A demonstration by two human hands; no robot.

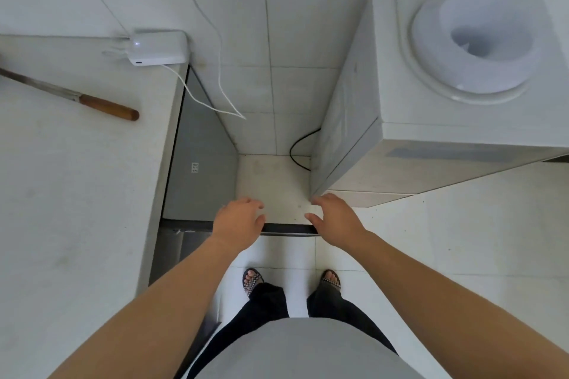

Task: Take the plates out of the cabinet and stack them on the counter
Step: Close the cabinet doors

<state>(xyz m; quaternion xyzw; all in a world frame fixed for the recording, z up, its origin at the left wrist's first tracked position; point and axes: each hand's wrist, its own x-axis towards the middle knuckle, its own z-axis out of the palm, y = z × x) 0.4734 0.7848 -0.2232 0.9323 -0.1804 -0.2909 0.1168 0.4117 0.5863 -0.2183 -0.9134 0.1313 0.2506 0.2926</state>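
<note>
Head view: left hand [238, 223] and right hand [337, 218], side by side above the floor, fingers loosely curled, each holding nothing. Counter [77, 194] at left, grey cabinet [200, 169] beneath it (contents hidden). On counter: wooden-handled knife [92, 100], white power bank [158, 47]. Water dispenser [431, 120] at right

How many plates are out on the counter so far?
0. The counter shows only a knife and a white power bank; the left hand and right hand hold nothing. More counter lies out of frame.
</note>
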